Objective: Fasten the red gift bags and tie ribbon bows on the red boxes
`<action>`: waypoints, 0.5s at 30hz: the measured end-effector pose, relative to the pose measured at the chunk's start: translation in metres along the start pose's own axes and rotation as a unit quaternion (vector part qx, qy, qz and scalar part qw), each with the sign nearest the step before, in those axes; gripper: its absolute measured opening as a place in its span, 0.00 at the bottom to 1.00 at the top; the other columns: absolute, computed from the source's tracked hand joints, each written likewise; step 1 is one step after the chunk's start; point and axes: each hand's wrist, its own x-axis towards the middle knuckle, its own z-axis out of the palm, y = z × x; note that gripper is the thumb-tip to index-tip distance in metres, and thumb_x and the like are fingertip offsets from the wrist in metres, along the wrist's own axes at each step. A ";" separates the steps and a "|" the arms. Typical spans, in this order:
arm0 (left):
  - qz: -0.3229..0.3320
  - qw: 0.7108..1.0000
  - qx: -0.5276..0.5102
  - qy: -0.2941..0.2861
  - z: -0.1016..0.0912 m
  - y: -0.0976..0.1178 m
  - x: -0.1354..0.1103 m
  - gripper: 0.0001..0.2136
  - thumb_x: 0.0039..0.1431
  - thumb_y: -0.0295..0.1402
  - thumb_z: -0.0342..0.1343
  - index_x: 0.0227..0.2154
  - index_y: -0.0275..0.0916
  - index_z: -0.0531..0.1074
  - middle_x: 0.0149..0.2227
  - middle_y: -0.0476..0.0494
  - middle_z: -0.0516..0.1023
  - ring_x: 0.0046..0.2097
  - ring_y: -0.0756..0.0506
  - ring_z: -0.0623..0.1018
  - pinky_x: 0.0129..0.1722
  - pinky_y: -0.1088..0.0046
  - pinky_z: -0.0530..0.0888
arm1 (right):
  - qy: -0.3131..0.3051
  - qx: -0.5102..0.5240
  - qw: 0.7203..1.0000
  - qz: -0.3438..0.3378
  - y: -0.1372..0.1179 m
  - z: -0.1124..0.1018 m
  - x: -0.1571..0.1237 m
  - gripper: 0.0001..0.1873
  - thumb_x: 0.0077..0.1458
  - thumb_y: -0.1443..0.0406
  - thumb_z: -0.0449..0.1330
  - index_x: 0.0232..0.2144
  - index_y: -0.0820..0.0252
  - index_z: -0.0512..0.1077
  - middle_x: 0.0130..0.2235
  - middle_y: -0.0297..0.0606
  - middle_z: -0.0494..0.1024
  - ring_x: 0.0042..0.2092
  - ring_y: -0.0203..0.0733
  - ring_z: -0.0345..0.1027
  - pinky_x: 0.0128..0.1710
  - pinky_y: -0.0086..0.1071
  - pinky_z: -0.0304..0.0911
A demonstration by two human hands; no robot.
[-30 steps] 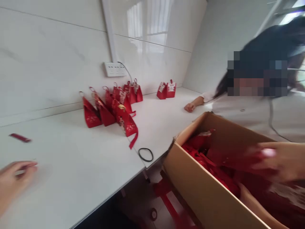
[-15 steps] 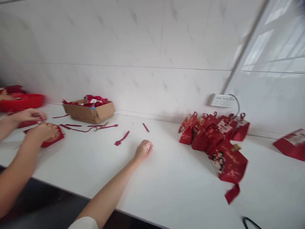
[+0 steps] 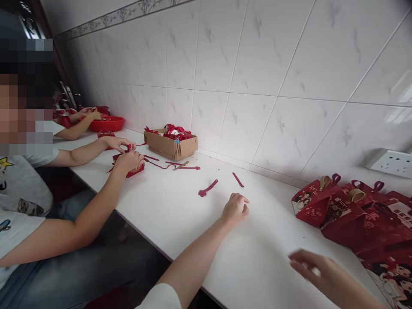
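Observation:
My left hand [image 3: 236,209] rests on the white table, its fingers loosely bent and the thumb apart, with nothing visible in it. Just beyond it lie a short dark-red strip [image 3: 238,180] and a dark-red strap with a flower-shaped end [image 3: 208,188]. At the lower right, my right hand [image 3: 313,268] hovers over the table, slightly blurred. A gap shows between its thumb and fingers, and I see nothing held there. Beside it on the right stand several red gift boxes [image 3: 310,201] with loop handles and printed pictures.
A cardboard box [image 3: 161,145] of red ribbons stands by the tiled wall. Near it lie scissors [image 3: 181,165] and more red strips. On the left, a co-worker's hands [image 3: 130,161] work on a red box [image 3: 137,170]. Farther back is a red basin [image 3: 107,124]. A power socket [image 3: 391,162] is at right.
The view has swung left, bringing the co-worker's body into sight. My right hand has come into view at the lower right. My left hand stays on the table, its thumb now more apart.

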 end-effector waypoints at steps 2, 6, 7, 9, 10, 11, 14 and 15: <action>-0.015 1.000 0.012 0.013 -0.011 -0.011 0.006 0.08 0.49 0.20 0.49 0.30 0.39 0.68 0.35 0.43 0.73 0.43 0.43 0.70 0.42 0.64 0.73 | -0.003 0.004 0.999 0.035 -0.007 0.016 0.033 0.16 0.53 0.52 0.53 0.29 0.54 0.74 0.31 0.37 0.77 0.29 0.42 0.70 0.31 0.34 0.67; -0.050 0.998 0.010 0.041 -0.026 -0.026 0.016 0.09 0.51 0.19 0.45 0.30 0.37 0.67 0.36 0.40 0.71 0.45 0.41 0.68 0.48 0.56 0.68 | 0.221 -0.027 0.974 0.037 -0.004 0.020 0.084 0.19 0.51 0.52 0.49 0.34 0.59 0.70 0.38 0.47 0.73 0.39 0.52 0.68 0.37 0.43 0.65; -0.051 0.998 0.003 0.037 -0.026 -0.027 0.017 0.09 0.51 0.19 0.44 0.29 0.37 0.67 0.36 0.40 0.71 0.45 0.40 0.68 0.48 0.56 0.68 | 0.281 -0.034 0.958 0.040 0.001 0.014 0.094 0.20 0.51 0.52 0.49 0.36 0.60 0.69 0.42 0.51 0.71 0.45 0.56 0.65 0.41 0.46 0.63; -0.039 0.999 -0.016 0.015 -0.024 -0.026 0.019 0.09 0.51 0.20 0.44 0.28 0.38 0.67 0.35 0.42 0.71 0.44 0.41 0.68 0.45 0.58 0.69 | 0.366 -0.050 0.926 0.079 0.013 -0.005 0.110 0.25 0.50 0.50 0.49 0.41 0.63 0.66 0.52 0.60 0.62 0.55 0.64 0.54 0.47 0.53 0.57; -0.030 0.999 -0.026 0.000 -0.023 -0.025 0.019 0.09 0.51 0.20 0.44 0.27 0.39 0.66 0.34 0.43 0.71 0.43 0.41 0.69 0.44 0.60 0.69 | 0.397 -0.050 0.910 0.108 0.019 -0.016 0.116 0.26 0.49 0.49 0.50 0.42 0.64 0.64 0.54 0.63 0.58 0.57 0.67 0.51 0.47 0.56 0.55; -0.023 0.999 -0.034 -0.013 -0.021 -0.023 0.018 0.09 0.51 0.20 0.45 0.26 0.40 0.66 0.33 0.44 0.72 0.42 0.42 0.69 0.43 0.61 0.70 | 0.411 -0.046 0.901 0.132 0.024 -0.026 0.120 0.27 0.49 0.49 0.51 0.43 0.65 0.63 0.53 0.66 0.58 0.56 0.69 0.51 0.46 0.57 0.54; -0.015 0.998 -0.050 -0.030 -0.021 -0.020 0.017 0.08 0.50 0.22 0.45 0.24 0.40 0.66 0.32 0.45 0.72 0.42 0.42 0.70 0.41 0.62 0.70 | 0.385 -0.017 0.909 0.158 0.034 -0.047 0.129 0.20 0.48 0.50 0.54 0.33 0.61 0.66 0.39 0.61 0.70 0.44 0.67 0.64 0.36 0.52 0.59; -0.018 0.998 -0.055 -0.030 -0.021 -0.020 0.016 0.08 0.50 0.23 0.45 0.24 0.41 0.66 0.32 0.45 0.72 0.42 0.41 0.70 0.40 0.62 0.69 | 0.369 -0.006 0.917 0.152 0.034 -0.049 0.129 0.17 0.49 0.51 0.54 0.29 0.58 0.66 0.34 0.56 0.72 0.40 0.63 0.67 0.33 0.49 0.59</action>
